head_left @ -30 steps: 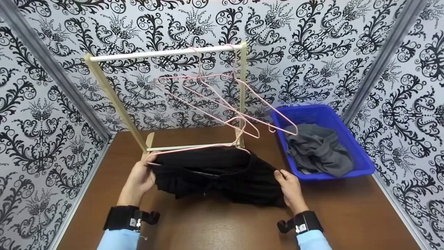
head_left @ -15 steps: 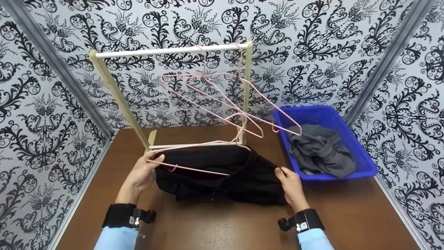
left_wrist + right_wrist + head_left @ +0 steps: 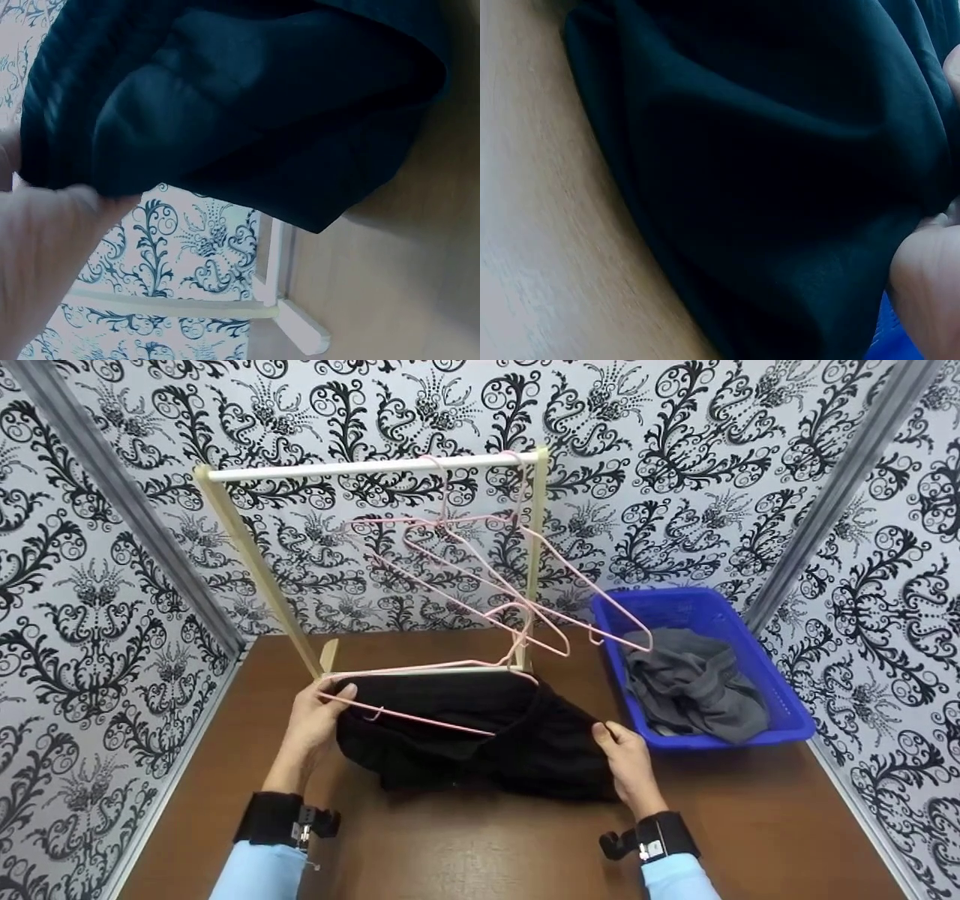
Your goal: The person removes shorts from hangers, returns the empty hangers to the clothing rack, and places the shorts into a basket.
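A black garment [image 3: 555,750] is stretched between my two hands above the table in the head view. My left hand [image 3: 313,720] pinches its left edge together with the left end of a pink hanger [image 3: 431,721]. The hanger's right part goes into the garment's wide opening, where the cloth hides it, while its hook stands up outside. At the other side, my right hand [image 3: 628,761] pinches the garment's edge between thumb and fingers. Dark cloth [image 3: 225,127] fills much of the left wrist view, and its folds [image 3: 742,195] cover most of the right wrist view.
Behind the garment stands a rack with a white rail [image 3: 322,470] and wooden posts. Two pink hangers [image 3: 472,562] hang near its right end. A blue basket [image 3: 787,712] with grey cloth [image 3: 694,682] sits on the right of the brown table [image 3: 480,847].
The left hand and its end of the hanger have moved slightly up. The hanger's lower bar now shows across the garment's opening. The right hand keeps its grip, almost still.
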`<action>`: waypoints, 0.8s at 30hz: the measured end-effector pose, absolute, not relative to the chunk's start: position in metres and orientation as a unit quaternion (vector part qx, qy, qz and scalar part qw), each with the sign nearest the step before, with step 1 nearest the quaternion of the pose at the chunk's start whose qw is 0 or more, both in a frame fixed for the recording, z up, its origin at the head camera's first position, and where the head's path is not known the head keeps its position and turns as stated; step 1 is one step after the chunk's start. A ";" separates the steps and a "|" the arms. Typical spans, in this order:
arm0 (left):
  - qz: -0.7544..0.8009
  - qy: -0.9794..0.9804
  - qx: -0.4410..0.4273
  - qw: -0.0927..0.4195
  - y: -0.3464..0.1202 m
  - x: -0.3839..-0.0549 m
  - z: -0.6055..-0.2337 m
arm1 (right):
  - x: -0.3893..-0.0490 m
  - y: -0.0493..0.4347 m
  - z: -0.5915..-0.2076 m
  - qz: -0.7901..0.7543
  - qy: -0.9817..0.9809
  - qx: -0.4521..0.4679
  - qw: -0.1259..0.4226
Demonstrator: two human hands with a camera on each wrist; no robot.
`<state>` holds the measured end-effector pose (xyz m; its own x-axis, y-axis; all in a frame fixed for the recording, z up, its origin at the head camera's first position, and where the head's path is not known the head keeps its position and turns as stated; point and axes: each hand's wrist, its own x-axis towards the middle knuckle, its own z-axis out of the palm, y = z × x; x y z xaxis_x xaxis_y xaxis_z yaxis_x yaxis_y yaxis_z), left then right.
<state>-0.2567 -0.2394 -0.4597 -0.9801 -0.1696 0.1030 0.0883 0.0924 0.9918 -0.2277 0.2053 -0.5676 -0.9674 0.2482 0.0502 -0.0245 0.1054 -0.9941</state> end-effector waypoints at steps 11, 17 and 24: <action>-0.602 -0.775 0.044 0.187 -0.239 -0.261 -0.461 | -0.226 0.201 -0.567 0.682 -0.720 -0.079 0.100; -0.632 -0.753 0.059 0.174 -0.237 -0.260 -0.465 | -0.226 0.201 -0.566 0.679 -0.721 -0.085 0.109; -0.650 -0.742 0.078 0.146 -0.232 -0.260 -0.464 | -0.228 0.199 -0.567 0.686 -0.715 -0.081 0.107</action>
<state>-0.2600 -0.2318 -0.4644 -0.9454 -0.3053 0.1143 0.0728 0.1440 0.9869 -0.2282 0.1991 -0.5668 -0.9638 0.2633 0.0421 -0.0311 0.0455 -0.9985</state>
